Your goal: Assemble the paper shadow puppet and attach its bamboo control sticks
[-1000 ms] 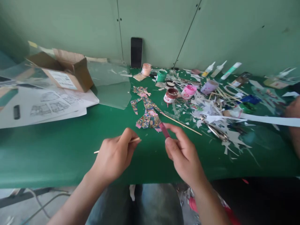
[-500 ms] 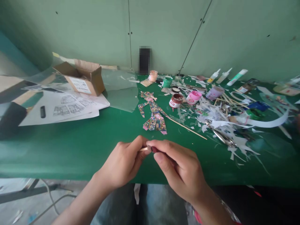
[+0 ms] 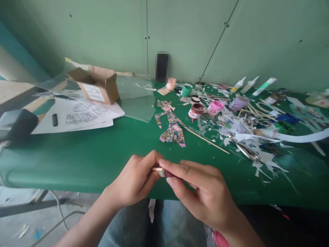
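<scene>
My left hand [image 3: 135, 178] pinches a thin pale wooden stick [image 3: 156, 169]; most of the stick is hidden by the fingers. Close beside it, my right hand [image 3: 205, 187] has its fingertips closed on a small dark red piece [image 3: 168, 174], whose kind I cannot make out. A small greyish-green bit [image 3: 161, 174] shows between the two hands at the stick's end. Beyond them on the green table [image 3: 77, 161] lies a flat jointed figure [image 3: 174, 133] cut in patterned colours, with a long thin stick [image 3: 208, 141] running from it.
Open paint jars, dark red [image 3: 196, 111], pink [image 3: 216, 108] and green [image 3: 186, 90], stand behind the figure. White paper scraps [image 3: 246, 137] and metal pliers [image 3: 244, 149] are heaped at the right. At the left are a cardboard box [image 3: 99, 90] and printed sheets [image 3: 77, 120].
The view has shifted slightly, so the table things sit a little further right. My right index finger is straighter over the stick's end, and more of the greyish-green bit shows.
</scene>
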Action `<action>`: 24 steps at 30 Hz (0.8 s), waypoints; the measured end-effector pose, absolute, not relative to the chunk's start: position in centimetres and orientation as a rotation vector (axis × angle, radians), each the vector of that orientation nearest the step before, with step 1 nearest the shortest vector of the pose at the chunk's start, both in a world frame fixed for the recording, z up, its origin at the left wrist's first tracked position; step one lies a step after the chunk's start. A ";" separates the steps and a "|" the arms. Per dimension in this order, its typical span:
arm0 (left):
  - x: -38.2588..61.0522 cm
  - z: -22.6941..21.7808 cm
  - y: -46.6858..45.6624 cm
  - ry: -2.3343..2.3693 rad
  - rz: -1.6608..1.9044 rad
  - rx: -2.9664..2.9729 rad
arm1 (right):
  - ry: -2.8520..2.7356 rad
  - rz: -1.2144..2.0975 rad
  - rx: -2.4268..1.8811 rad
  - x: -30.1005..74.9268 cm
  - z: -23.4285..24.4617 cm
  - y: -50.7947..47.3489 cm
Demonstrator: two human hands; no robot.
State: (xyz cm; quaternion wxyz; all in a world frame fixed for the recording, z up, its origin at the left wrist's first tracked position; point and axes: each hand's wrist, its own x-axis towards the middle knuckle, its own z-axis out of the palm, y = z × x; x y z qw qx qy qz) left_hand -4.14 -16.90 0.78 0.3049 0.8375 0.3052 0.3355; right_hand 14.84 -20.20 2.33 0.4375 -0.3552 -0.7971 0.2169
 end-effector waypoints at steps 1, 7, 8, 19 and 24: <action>-4.1 0.7 -16.9 0.798 0.904 2.222 | -1.984 0.541 -0.883 14.8 2.3 -20.2; -4.1 0.5 -16.8 0.734 0.943 2.220 | -1.984 0.615 -0.885 14.8 2.3 -20.1; -4.2 0.5 -16.8 0.729 0.939 2.213 | -1.983 0.624 -0.886 14.9 2.4 -20.1; -3.6 0.5 -16.8 0.772 0.867 2.321 | -2.025 0.617 -0.927 15.6 2.8 -19.8; -3.2 0.3 -16.7 0.804 0.836 2.386 | -1.965 0.669 -0.972 15.8 1.9 -20.1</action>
